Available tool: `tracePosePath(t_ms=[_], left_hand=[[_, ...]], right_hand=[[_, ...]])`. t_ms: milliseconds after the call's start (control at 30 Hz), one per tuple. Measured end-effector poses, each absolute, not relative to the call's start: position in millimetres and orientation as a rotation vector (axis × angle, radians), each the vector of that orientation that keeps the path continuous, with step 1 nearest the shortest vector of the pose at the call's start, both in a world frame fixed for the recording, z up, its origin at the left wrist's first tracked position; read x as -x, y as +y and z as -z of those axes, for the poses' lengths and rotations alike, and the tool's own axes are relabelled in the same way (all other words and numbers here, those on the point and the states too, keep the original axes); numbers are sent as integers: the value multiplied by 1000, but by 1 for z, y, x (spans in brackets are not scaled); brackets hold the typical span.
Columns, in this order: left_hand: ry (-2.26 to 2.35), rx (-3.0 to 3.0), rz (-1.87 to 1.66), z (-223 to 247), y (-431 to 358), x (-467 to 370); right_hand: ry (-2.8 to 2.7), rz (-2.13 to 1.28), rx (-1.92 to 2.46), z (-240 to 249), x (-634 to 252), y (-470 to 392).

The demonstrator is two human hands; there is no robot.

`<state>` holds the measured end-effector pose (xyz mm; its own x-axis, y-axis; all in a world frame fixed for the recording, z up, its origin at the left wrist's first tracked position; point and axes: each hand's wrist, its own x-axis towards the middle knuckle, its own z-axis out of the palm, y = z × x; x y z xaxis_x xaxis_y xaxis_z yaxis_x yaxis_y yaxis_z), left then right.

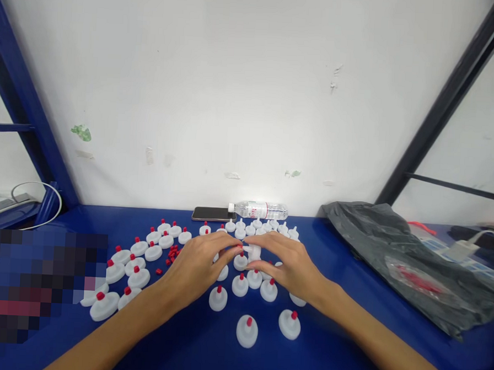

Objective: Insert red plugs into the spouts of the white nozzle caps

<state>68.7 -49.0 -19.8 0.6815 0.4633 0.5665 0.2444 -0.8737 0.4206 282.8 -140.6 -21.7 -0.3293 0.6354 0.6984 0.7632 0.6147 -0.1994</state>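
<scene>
My right hand (290, 260) grips a white spouted lid (254, 253) turned on its side, its narrow spout pointing left. At the spout's tip, my left hand (204, 258) pinches a small red cap (239, 246) between thumb and finger. Whether the cap touches the spout I cannot tell. Under and around both hands stand white lids with red-tipped spouts, such as a lid in front (247, 333). Left of my left hand lies a small pile of loose red caps (172, 254). Behind my hands is a cluster of white lids with bare spouts (258, 225).
A clear plastic bottle (266, 210) lies along the wall beside a dark phone (213, 214). Several red-tipped lids (138, 277) spread over the blue table's left side. A grey plastic bag (408, 260) covers much of the right. The lower left is pixelated.
</scene>
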Motion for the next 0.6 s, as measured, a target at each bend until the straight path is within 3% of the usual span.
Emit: tracePosePath(t_ms=[600], left_hand=[[370,-2909,-1139,18,-53,-63]], right_hand=[[-2136,388,1036,24,-268,-146]])
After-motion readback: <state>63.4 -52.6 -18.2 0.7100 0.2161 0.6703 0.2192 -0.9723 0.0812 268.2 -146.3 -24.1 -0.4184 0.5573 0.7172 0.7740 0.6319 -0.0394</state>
